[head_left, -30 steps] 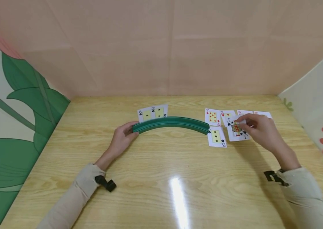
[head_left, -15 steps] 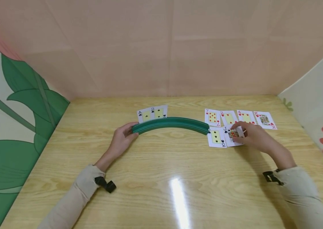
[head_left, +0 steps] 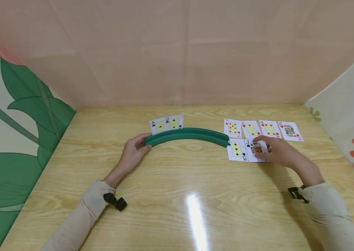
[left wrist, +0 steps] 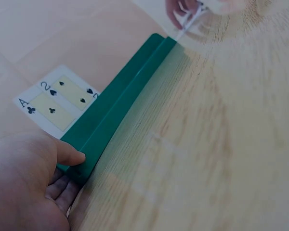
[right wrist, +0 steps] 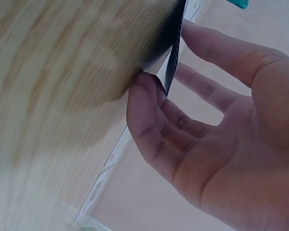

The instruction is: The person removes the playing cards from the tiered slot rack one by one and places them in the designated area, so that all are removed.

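My left hand (head_left: 134,150) grips the left end of a curved green card holder (head_left: 186,133), thumb on its near side. An ace of clubs (left wrist: 52,110) and an overlapping two of spades (left wrist: 70,90) stand in the holder. At the right, my right hand (head_left: 281,150) pinches a jack of spades (head_left: 249,153) between thumb and fingers; its right part is hidden by the hand. In the right wrist view this playing card (right wrist: 175,62) shows its dark back, tilted off the table. Left of the jack lies a three-pip spade card (head_left: 237,150), its corner touching or behind the holder's end.
Behind the jack, a row of face-up cards lies on the wooden table (head_left: 151,195): a seven of diamonds (head_left: 233,128), a two of hearts (head_left: 250,129), a four of hearts (head_left: 269,128) and a king of hearts (head_left: 290,131). Pink cloth (head_left: 183,62) hangs along the back edge.
My right hand has moved the jack left and toward me, down beside the three-pip spade card, uncovering the four and king of hearts. My left hand and the holder have stayed put.
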Available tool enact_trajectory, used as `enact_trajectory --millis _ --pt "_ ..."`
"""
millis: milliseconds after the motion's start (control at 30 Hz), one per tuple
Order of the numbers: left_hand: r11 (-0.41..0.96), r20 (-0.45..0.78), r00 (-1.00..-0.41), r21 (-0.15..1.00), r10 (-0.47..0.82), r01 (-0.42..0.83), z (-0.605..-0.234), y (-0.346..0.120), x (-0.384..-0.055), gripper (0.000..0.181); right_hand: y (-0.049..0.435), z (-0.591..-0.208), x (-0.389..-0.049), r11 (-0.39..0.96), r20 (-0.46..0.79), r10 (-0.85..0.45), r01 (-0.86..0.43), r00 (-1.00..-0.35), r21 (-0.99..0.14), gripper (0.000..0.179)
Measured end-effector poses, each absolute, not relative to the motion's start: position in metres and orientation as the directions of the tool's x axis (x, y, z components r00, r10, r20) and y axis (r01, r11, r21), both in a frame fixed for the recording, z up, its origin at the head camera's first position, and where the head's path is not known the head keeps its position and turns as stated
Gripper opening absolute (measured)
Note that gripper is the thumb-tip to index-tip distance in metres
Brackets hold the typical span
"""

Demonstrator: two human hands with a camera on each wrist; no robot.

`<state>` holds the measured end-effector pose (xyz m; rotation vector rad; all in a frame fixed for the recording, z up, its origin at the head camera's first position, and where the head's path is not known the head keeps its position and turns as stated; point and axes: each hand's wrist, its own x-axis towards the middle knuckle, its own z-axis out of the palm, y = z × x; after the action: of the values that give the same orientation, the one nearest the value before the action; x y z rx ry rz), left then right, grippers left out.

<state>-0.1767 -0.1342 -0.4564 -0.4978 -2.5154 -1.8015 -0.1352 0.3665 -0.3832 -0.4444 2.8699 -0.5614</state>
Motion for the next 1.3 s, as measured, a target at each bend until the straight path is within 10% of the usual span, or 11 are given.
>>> enact_trajectory --millis 1300 --pt "0.279 0.191 -0.951 0.925 0.245 0.258 -0.4557 -0.1341 -0.1780 0.040 0.3594 -0.3802 -0.1357 0.929 -0.187 -0.313 -0.259 -0.931 -0.265 0.058"
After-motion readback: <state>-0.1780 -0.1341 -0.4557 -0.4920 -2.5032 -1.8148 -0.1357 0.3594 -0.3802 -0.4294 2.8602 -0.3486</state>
